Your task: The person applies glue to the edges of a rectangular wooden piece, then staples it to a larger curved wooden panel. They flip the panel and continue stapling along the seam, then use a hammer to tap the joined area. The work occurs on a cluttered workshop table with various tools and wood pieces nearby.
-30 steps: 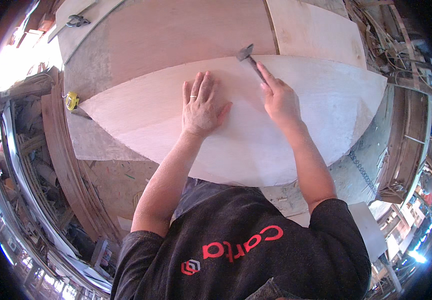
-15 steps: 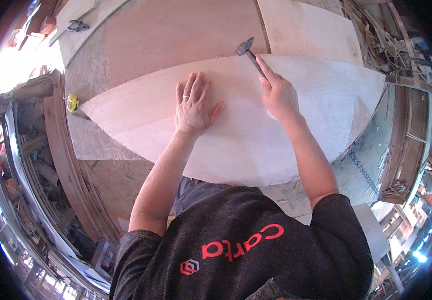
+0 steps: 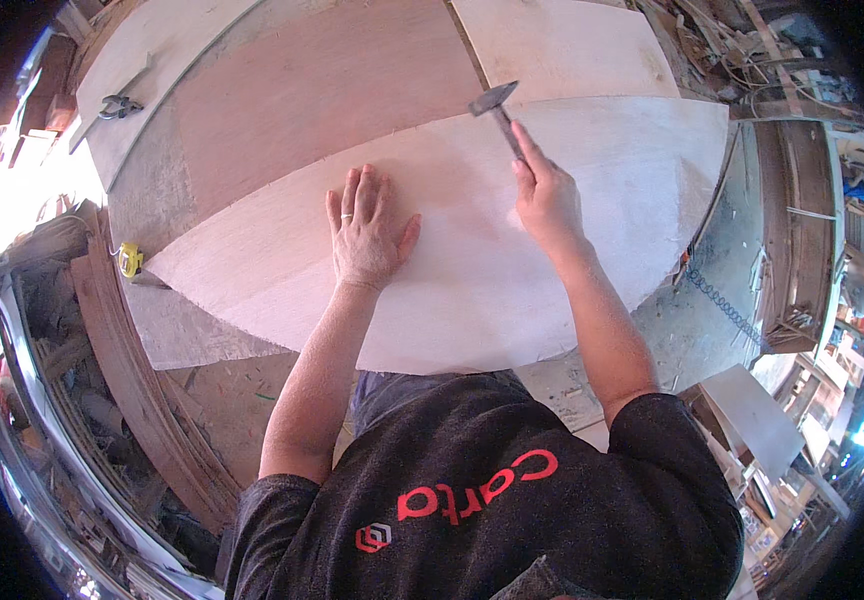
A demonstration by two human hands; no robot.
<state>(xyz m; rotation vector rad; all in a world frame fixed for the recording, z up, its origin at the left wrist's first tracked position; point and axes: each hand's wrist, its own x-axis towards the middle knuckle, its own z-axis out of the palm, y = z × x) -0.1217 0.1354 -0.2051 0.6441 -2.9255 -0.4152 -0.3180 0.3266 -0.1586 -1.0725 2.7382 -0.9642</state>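
A pale plywood panel (image 3: 472, 300) lies across the work surface in front of me; it has a straight-looking far edge that bows in this view and a rounded near edge. My left hand (image 3: 367, 235) rests flat on it, fingers spread, a ring on one finger. In my right hand (image 3: 550, 205) is a hammer (image 3: 497, 100), gripped by its dark handle. Its metal head is raised above the panel's far edge, to the right of my left hand. The lower part of the handle is hidden in my fist.
Beyond the panel lie a brownish plywood sheet (image 3: 322, 90) and a paler sheet (image 3: 572, 50). A yellow tape measure (image 3: 131, 260) sits by the panel's left tip, and pliers (image 3: 119, 107) lie at the far left. Long boards (image 3: 137, 370) stand at left; a coiled hose (image 3: 722, 300) is at right.
The view has shifted, so the panel and tools appear further left. The hammer head has turned slightly in my right hand. My left hand stays flat on the panel.
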